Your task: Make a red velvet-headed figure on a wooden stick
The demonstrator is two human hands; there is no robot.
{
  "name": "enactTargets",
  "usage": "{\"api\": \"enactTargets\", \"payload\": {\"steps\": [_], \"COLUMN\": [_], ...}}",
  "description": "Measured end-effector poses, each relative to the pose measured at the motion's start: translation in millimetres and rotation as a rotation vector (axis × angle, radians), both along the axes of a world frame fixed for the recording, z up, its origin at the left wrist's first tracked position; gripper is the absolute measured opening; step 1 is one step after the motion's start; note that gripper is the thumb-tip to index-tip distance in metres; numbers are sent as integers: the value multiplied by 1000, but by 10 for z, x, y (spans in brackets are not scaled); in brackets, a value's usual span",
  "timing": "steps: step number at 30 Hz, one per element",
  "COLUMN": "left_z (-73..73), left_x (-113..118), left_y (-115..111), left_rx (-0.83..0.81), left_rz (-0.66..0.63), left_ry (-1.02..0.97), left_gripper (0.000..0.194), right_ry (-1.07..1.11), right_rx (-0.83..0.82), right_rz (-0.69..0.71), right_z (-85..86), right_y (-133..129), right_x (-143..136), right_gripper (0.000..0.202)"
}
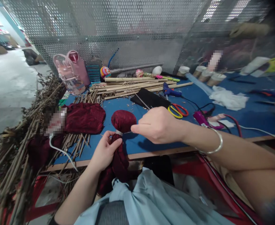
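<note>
In the head view, our only one, we see a dark red cloth bundle (pixel 123 121) in front of us, at the near edge of the blue table (pixel 118 104). It has a fat round top, a thin neck with a pale band (pixel 119 133) on it, and a long loose tail (pixel 119 153) that hangs down over the edge toward our lap. So its long way runs from the table down to us, leaning a little, with the round top at the far end. Our left hand (pixel 106 149) is the nearer one to the neck: its thumb and fingers are pinched on the cloth, just under the band. Our right hand (pixel 156 125) is off to the right of the round top, very near it; we cannot tell if it touches. Its fingers are curled up tight. A thin pale strand (pixel 128 132) goes sideways from the neck to that fist, and it looks pinched there, though our fingers hide its end. What matters most, we think, is that the strand runs across the bundle's long way, with the neck between our two hands. A flat dark red cloth (pixel 85 118) lies to the left, and scissors (pixel 177 110) lie past our right hand.
</note>
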State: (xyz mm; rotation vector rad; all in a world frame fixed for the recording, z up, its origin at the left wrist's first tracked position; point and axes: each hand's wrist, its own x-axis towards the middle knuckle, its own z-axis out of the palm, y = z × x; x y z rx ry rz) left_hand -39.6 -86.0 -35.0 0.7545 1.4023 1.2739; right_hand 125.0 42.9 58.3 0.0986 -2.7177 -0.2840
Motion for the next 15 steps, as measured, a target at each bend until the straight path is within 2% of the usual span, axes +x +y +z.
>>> {"api": "enactTargets", "payload": {"steps": [4, 8, 10, 12, 13, 15], "left_z": [4, 16, 53, 113, 149, 213], "left_x": [137, 266, 312, 331, 328, 291], "left_y": [-17, -47, -92, -154, -184, -225], "left_rx": [14, 6, 11, 39, 57, 89], "left_rz": [-138, -254, -309, -330, -329, -294], "left_ry": [-40, -182, -230, -244, -247, -243], "left_gripper": [24, 27, 25, 22, 21, 21], "right_ry": [-122, -294, -348, -412, -441, -452], "right_rx": [33, -84, -289, -603, -776, -1076], "right_rz": [24, 89, 160, 221, 218, 106], "right_z": [173, 239, 192, 63, -34, -279], "right_y": [30, 81, 224, 424, 521, 651], "right_x": [-197, -473, -596, -671, -684, -660], "right_gripper": [28, 24, 21, 20, 21, 25]}}
